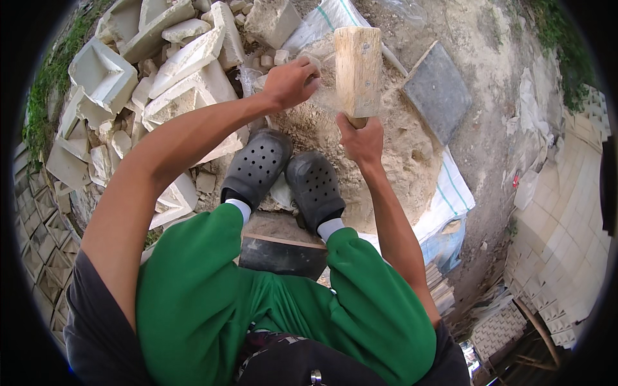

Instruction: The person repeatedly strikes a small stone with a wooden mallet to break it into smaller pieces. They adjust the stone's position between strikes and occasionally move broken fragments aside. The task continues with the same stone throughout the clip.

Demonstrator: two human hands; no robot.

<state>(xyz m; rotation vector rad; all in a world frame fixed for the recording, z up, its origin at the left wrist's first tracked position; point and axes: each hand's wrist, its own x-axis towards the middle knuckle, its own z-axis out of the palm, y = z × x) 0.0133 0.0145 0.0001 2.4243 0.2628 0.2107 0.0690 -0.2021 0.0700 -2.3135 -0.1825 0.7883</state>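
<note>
My right hand (363, 139) is wrapped round the handle of a wooden mallet (358, 71). The mallet's pale, block-shaped head points away from me, with small metal fixings on its face. To the left of it, my left hand (293, 83) is closed with the fingers curled. What it grips, if anything, is hidden; a pale bit shows by its knuckles. Both hands are above a heap of tan crumbled rubble and dust (402, 154), which lies on a white woven sheet (450, 186) with green stripes.
Broken white blocks and slabs (187, 61) are piled at the left. A grey square slab (439, 93) lies to the right of the mallet. My feet, in grey clogs (315, 186), stand at the heap's near edge. Stacked pale tiles (557, 244) are at the far right.
</note>
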